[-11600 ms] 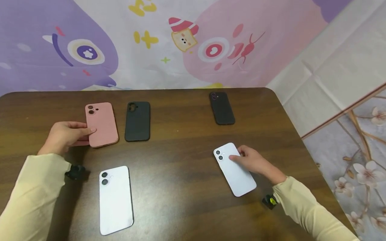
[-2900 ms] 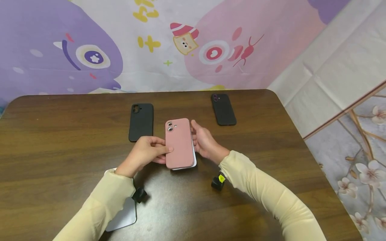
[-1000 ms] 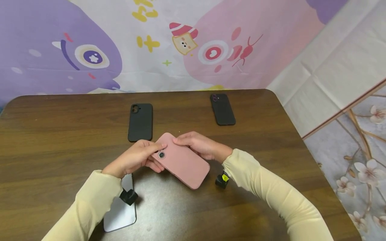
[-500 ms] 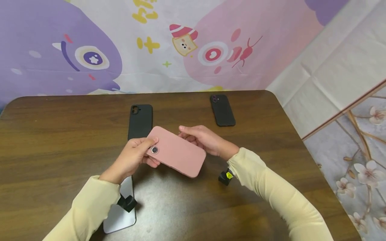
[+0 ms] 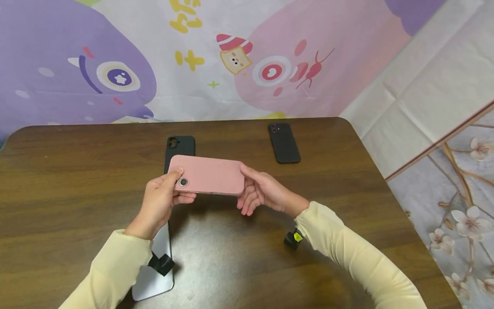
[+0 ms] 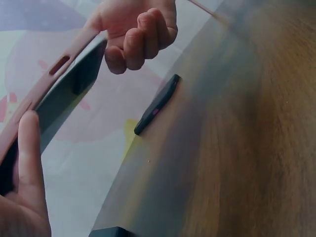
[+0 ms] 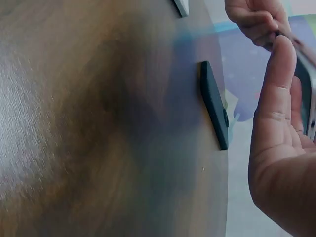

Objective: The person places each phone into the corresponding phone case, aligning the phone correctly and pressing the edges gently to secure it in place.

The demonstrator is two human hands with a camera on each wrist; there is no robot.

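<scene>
My left hand grips a phone in a pink case at its camera end, thumb on the back near the lens and fingers underneath. The phone is held sideways above the table. My right hand holds the other end, thumb at the corner and fingers curled below. In the left wrist view the dark screen faces down, with the pink rim along its edge. Whether the case sits fully round the phone at the right end is unclear. A white phone lies partly under my left forearm.
On the brown table lies a black phone case, partly hidden behind the pink one. A black phone lies at the back right. A patterned cloth hangs behind the table.
The pink-cased phone has turned from slanted to nearly level and risen slightly. My right thumb has come onto its right end; half a second ago the thumb was off the case.
</scene>
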